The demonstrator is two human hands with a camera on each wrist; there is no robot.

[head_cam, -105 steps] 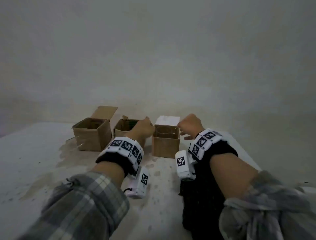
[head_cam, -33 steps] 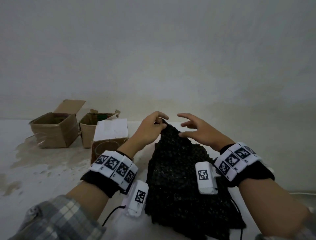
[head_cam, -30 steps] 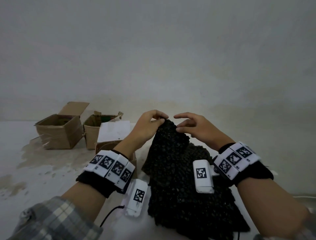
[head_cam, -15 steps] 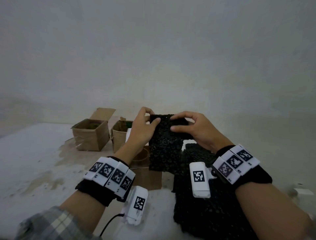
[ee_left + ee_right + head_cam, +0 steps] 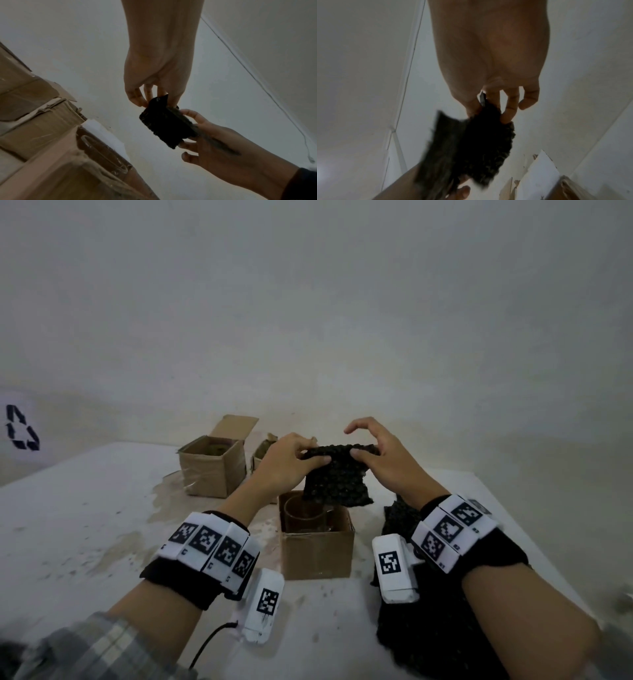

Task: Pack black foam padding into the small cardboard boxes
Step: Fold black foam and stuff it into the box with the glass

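Observation:
Both hands hold a small piece of black foam padding just above the nearest open cardboard box. My left hand pinches its top left corner, thumb in front. My right hand pinches the top right corner, with the index finger lifted. The foam hangs down, and its lower edge reaches the box's far rim. A clear glass stands inside that box. In the left wrist view the foam sits between the two hands beside the box. In the right wrist view the foam is blurred.
A heap of black foam lies on the white table under my right forearm. Two more open cardboard boxes stand behind at the left. The near box has a white flap. The wall is close behind.
Both hands left the box, lifted a piece of foam off the heap and carried it left. It now hangs shorter and wider over the box with the glass.

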